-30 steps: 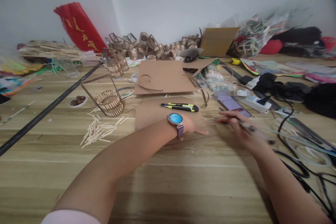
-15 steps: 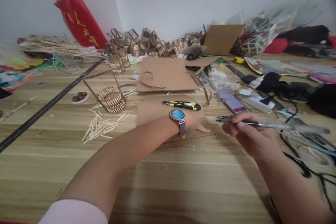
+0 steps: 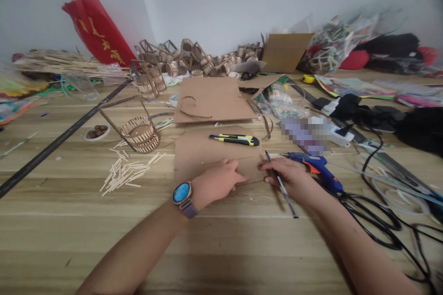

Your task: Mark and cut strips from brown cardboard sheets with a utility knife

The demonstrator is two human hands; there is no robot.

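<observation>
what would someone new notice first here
Probably the tilted red bag with gold lettering, at the back left. Next, the bright blue watch face behind the left hand, and the yellow-and-black utility knife lying on brown cardboard in the middle.

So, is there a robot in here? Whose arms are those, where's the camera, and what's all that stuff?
No robot here, just a person's two bare hands. The camera sits on that person's head, looking forward and down, so you see roughly what they see. The left hand, with a watch on its wrist, rests on a flat piece of cardboard. The right hand holds a pen. On the wooden surface, a little basket stands beside a pile of thin sticks. A yellow-and-black cutter lies on the cardboard, and a blue glue gun lies by the right hand.
</observation>
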